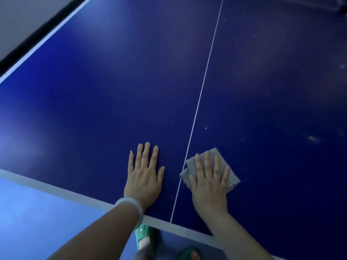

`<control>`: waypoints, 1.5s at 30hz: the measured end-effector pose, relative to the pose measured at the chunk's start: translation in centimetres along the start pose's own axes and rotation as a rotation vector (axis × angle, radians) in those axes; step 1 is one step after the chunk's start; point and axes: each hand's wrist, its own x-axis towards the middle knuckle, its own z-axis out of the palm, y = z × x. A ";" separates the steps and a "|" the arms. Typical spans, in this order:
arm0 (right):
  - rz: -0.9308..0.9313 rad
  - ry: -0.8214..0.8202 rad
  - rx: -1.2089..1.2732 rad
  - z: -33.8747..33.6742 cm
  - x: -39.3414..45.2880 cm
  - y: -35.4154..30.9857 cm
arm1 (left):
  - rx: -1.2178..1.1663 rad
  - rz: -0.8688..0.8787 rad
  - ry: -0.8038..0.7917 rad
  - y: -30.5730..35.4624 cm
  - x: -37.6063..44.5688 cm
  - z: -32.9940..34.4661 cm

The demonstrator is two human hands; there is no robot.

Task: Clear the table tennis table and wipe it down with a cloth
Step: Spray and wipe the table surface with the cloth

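Head view, cloth (221, 158) flat under right hand (209, 182)

2 hands (144, 177), 1 cloth (231, 178), 1 table (112, 91), 1 bracelet (131, 205).

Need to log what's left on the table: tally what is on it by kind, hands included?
Grey cloth: 1
Hands: 2, left hand flat on the bare table, right hand flat on the cloth
Total: 3
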 end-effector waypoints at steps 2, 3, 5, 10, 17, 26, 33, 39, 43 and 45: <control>-0.089 -0.024 0.000 -0.2 0.1 -0.2 | -0.004 0.006 -0.003 0.0 0.0 0.0; -0.134 -0.040 -0.023 -0.5 1.5 0.0 | 0.002 0.009 -0.009 -0.1 0.0 0.1; -0.190 -0.059 -0.063 -0.9 5.7 0.9 | 0.009 0.004 -0.009 -0.1 0.1 0.1; 0.016 -0.097 -0.025 -3.2 17.6 3.8 | -0.010 -0.010 0.014 0.0 0.0 0.1; -0.003 -0.027 0.021 -1.2 8.6 -0.6 | 0.003 -0.002 0.017 -0.1 0.0 0.4; 0.010 -0.043 -0.013 -1.2 6.0 0.5 | 0.018 0.013 0.000 0.0 0.1 0.1; 0.132 0.003 0.075 0.0 2.2 -6.3 | -0.014 0.030 -0.016 -0.1 0.1 0.1; 0.024 0.063 -0.032 2.1 -8.2 -3.7 | -0.017 0.034 -0.004 -0.2 0.2 0.4; 0.455 0.065 0.027 1.1 -6.4 -1.4 | -0.006 0.044 -0.004 -0.2 0.1 0.4; 0.483 0.098 0.061 1.2 -5.9 -4.1 | -0.013 0.051 -0.005 -0.3 0.1 0.3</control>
